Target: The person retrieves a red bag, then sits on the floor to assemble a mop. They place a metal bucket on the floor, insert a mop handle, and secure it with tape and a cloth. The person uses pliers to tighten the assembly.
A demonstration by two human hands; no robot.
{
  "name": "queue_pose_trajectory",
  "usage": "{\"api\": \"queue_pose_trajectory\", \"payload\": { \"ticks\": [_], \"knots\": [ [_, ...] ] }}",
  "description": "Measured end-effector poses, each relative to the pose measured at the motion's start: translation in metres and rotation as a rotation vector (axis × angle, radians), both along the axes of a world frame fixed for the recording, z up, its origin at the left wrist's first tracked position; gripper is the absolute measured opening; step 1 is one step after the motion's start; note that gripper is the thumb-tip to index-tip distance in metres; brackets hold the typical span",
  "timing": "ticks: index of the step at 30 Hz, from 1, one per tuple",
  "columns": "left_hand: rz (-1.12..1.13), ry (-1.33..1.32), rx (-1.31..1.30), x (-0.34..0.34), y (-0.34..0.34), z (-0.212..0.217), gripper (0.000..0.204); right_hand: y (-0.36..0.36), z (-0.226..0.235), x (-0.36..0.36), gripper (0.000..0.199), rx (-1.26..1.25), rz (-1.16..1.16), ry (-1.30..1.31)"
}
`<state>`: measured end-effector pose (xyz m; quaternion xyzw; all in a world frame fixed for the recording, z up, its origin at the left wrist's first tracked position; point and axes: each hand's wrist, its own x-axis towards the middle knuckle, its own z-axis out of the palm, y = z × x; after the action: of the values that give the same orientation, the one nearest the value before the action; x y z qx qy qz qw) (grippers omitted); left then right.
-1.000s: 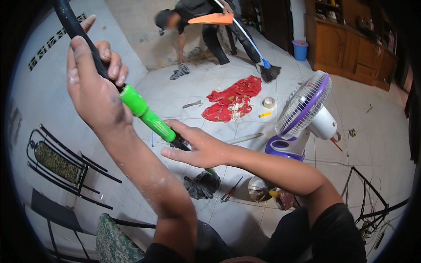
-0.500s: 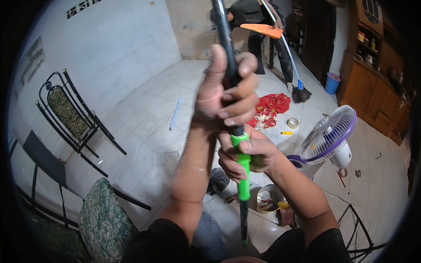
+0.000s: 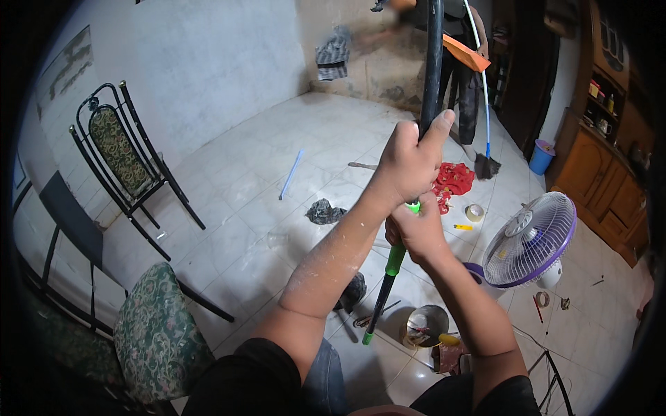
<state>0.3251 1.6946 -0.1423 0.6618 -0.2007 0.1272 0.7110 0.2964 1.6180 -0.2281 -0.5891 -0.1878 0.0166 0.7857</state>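
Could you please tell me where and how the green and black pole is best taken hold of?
Probably with both hands around the pole: the right hand from the right on the green sleeve, the left hand from the left on the black shaft above. It is long and tilted, so two grips should steady it; the sleeve looks thicker than the black section below.

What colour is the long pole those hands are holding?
The pole is black with green parts, seen best in the head view.
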Motion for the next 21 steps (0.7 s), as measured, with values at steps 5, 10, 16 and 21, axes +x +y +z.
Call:
{"api": "queue_pose_trajectory", "payload": {
  "ticks": [5, 10, 16, 21],
  "knots": [
    [-0.232, -0.078, 0.006, 0.008, -0.004, -0.007, 0.059, -0.024, -0.001, 0.014, 0.025, 0.016, -0.154, -0.041],
    [-0.398, -0.005, 0.442, 0.014, 0.018, -0.025, 0.088, -0.079, 0.073, 0.002, 0.028, 0.157, -0.2, -0.028],
    [-1.229, 0.475, -0.133, -0.02, -0.042, -0.044, 0.033, -0.132, 0.105, -0.008, 0.034, 0.307, 0.306, -0.177],
    [-1.592, 0.584, -0.221, -0.024, -0.063, -0.058, 0.033, -0.143, 0.082, 0.013, 0.033, 0.484, 0.933, -0.358]
  ]
}}
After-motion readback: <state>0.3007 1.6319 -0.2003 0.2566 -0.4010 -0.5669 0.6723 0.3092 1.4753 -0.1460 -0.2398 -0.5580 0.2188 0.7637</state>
